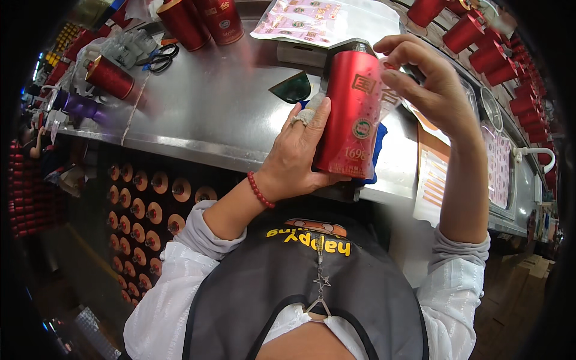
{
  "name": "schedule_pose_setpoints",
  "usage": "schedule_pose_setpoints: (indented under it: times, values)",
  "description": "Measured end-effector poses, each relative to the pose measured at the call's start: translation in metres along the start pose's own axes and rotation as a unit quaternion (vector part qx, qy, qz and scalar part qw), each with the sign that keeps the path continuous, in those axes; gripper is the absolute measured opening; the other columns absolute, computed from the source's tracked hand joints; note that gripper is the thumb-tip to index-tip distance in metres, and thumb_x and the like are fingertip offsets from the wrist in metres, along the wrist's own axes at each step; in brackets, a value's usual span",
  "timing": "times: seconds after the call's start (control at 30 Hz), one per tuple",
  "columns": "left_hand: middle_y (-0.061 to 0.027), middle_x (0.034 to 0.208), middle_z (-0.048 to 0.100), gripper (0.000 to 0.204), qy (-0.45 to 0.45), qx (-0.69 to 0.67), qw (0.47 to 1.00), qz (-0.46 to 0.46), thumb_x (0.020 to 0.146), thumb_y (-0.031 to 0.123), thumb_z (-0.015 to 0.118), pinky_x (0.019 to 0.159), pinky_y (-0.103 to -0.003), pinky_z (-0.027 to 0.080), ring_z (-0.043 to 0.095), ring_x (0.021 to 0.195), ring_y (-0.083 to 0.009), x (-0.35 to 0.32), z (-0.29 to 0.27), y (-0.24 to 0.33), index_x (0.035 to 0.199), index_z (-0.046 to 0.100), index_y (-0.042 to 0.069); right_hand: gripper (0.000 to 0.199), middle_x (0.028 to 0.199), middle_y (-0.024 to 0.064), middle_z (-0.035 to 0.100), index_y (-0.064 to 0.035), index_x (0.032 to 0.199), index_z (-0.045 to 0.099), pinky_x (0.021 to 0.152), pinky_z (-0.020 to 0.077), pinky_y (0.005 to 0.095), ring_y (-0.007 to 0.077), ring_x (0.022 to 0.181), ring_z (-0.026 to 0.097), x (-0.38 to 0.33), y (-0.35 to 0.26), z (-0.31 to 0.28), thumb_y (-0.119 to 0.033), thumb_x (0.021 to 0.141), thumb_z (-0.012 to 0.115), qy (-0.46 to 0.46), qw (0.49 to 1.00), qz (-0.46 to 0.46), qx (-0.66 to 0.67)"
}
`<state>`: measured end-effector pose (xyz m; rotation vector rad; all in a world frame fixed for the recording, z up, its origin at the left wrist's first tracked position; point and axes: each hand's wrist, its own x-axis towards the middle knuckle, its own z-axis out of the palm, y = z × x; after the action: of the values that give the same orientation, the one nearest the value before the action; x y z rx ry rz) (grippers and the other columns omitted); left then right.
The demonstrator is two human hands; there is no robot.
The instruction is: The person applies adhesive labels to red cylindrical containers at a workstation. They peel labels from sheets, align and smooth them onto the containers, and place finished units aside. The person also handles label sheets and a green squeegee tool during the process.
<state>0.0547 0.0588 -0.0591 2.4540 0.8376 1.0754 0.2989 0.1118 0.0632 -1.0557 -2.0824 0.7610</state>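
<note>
The left hand [297, 150] grasps a red bottle [351, 114] by its left side and lower end, thumb along the flank and fingers below, a pale wrap [304, 115] round one finger and a red bead bracelet [260, 191] at the wrist. The bottle lies tilted over the near edge of the metal tabletop [198, 114], its neck toward the far edge and its base toward the person's dark apron [312, 264]. The right hand [429, 78] is raised at the bottle's upper right side, thumb and forefinger curved toward each other beside a clear film [393, 101]; whether they grip it cannot be told. Blue cloth [380, 153] shows just beside the bottle's lower right side. Left of the bottle sits a dark green dish [294, 89], near the left hand's fingertips. Pink printed sheets [309, 21] lie along the far edge, with two more red bottles [204, 24] to their left. Toward the tabletop's left end are black-handled scissors [162, 58] and another red bottle [110, 78]. Right of the held bottle, near the near edge, lies a sheet with orange strips [433, 186]. Below the near edge at left stand rows of round tan pieces [159, 183].
</note>
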Motion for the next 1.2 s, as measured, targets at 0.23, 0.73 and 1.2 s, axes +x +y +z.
schedule_pose_setpoints:
  times: [0.23,0.73,1.2]
  values:
    - [-0.0316,0.153,0.024,0.094,0.008,-0.230,0.970,-0.077,0.087,0.053,0.067,0.117,-0.046,0.023,0.029,0.141,-0.0451,0.009,-0.009,0.000,0.153,0.024,0.002,0.015,0.117,0.0085,0.061,-0.0013,0.090,0.058,0.078,0.0550,0.0302,0.0169,0.094,0.063,0.006,0.034,0.025,-0.012,0.090,0.069,0.053,0.998,0.038,-0.006]
    - [-0.0358,0.149,0.029,0.071,-0.023,-0.036,0.999,-0.024,0.091,0.045,0.064,0.114,-0.048,0.027,0.033,0.138,-0.0483,0.059,-0.021,-0.007,0.147,0.043,0.005,0.032,0.131,0.0180,0.051,-0.0066,0.122,0.067,0.093,0.0482,0.0395,0.0305,0.111,0.055,-0.025,0.023,0.054,-0.008,0.089,0.067,0.183,0.959,-0.019,-0.217]
    - [-0.0366,0.150,0.026,0.076,-0.052,-0.052,0.997,-0.030,0.089,0.042,0.067,0.114,-0.049,0.027,0.031,0.140,-0.0498,0.062,-0.023,-0.019,0.150,0.039,0.006,0.041,0.137,0.0206,0.047,-0.0064,0.129,0.063,0.095,0.0445,0.0432,0.0334,0.108,0.052,-0.033,0.018,0.062,-0.017,0.089,0.067,0.137,0.963,0.003,-0.234]
